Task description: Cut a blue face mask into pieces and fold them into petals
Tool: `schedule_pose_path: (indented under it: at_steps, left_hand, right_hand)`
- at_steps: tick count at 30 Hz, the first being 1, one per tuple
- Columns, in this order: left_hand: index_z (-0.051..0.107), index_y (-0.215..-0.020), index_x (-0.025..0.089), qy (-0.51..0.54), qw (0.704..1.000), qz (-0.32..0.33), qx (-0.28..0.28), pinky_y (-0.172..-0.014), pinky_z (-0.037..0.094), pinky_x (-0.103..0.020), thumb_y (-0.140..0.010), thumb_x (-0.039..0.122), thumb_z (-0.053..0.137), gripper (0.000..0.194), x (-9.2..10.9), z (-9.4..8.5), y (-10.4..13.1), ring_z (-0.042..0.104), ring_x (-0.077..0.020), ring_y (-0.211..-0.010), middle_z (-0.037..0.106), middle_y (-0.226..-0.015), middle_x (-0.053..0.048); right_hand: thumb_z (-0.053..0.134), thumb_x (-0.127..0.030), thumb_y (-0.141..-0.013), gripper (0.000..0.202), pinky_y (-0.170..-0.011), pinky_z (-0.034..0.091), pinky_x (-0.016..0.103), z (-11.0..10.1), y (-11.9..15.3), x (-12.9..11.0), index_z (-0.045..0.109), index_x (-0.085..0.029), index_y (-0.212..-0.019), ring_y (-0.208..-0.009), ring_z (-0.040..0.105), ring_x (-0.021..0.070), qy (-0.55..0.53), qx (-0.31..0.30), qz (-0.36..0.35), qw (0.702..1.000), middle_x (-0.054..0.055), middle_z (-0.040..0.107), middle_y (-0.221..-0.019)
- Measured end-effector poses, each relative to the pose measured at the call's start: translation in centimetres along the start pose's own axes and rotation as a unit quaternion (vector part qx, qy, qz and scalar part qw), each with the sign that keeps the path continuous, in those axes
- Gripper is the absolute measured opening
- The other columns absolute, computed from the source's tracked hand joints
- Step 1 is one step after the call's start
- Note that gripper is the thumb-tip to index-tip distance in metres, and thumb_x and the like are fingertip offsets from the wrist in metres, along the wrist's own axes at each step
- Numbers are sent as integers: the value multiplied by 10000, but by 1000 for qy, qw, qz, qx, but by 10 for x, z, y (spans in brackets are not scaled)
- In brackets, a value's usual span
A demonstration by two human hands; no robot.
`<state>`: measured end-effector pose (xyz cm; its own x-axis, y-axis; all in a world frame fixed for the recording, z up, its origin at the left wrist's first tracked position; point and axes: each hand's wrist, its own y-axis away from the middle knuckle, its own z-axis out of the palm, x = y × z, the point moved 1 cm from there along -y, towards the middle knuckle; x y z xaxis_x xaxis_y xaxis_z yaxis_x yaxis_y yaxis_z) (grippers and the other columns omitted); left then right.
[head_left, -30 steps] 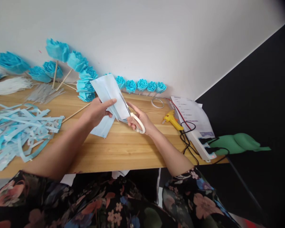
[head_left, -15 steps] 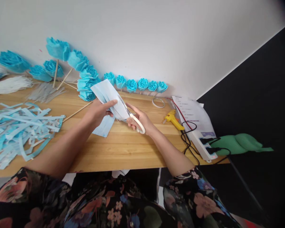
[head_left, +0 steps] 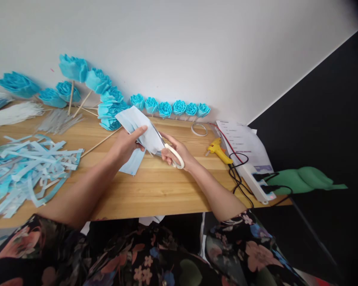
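Observation:
My left hand (head_left: 129,143) pinches a pale blue and white face mask (head_left: 140,125), thumb lying across its white side. Around the white handles of a pair of scissors (head_left: 176,155) my right hand (head_left: 179,153) is closed. The scissor blades run along the mask's right edge; how far they are apart is hard to see. Under the hands, another light blue mask piece (head_left: 133,163) rests on the wooden table (head_left: 167,190), partly hidden by my left hand.
Cut blue and white strips (head_left: 32,171) heap at left. Blue fabric flowers (head_left: 179,107) on sticks line the wall. To the right are a tape roll (head_left: 199,129), a yellow glue gun (head_left: 219,151), printed paper (head_left: 241,139) and a power strip (head_left: 259,186) with black cables.
The view has shifted slightly. Both hands keep their hold on the mask and scissors, and the scissors still lie at the mask's right edge.

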<state>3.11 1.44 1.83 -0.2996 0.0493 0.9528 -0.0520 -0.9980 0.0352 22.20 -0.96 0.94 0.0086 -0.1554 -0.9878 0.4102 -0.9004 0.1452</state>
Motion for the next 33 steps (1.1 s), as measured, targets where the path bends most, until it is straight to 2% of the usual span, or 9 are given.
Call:
schedule_pose_path:
  at_steps: [7,10,15,23,29,33]
  left_hand:
    - [647,-850,112,2,1000,7,5,-365,365,-214,-636,306,828,341,1,0,0,549,-126,-502,646,-709,-42]
    - [644,-840,109,16,1000,17,6,-354,356,-207,-635,299,825,333,0,-1,-1,543,-120,-502,636,-702,-36]
    - [649,-842,105,9,1000,22,-2,-351,337,-205,-663,314,808,318,1,-2,-2,521,-104,-472,622,-664,-22]
    - [637,-828,104,-36,999,10,-22,-353,312,-209,-667,314,800,311,1,1,3,491,-100,-445,606,-625,-20]
    - [648,-989,104,-79,995,8,-53,-352,341,-210,-687,330,799,407,1,2,5,500,-101,-456,639,-695,-30]
    - [644,-991,113,-90,994,1,-56,-346,349,-211,-691,351,800,413,-1,1,4,510,-108,-469,639,-703,-26]
  right_hand:
    - [791,-448,-740,991,-377,369,153,-4,-2,6,291,-196,-1558,-403,501,60,14,-17,2,1000,-55,652,-602]
    - [801,-505,-716,1038,-385,374,164,-5,-1,7,283,-194,-1560,-428,510,68,6,-40,-10,999,-42,655,-631]
    - [757,-540,-769,963,-429,378,177,-2,4,2,302,-198,-1546,-510,514,66,0,-77,-22,997,-13,649,-734]
    - [734,-596,-768,956,-444,395,178,-1,6,1,310,-204,-1531,-544,544,78,15,-69,-30,997,0,658,-761]
    - [750,-588,-755,965,-454,428,185,-2,4,3,318,-207,-1529,-541,540,74,1,-63,-58,996,-15,622,-768]
    - [748,-592,-752,973,-434,415,183,-2,4,4,314,-207,-1533,-529,533,73,7,-59,-61,996,-23,608,-754]
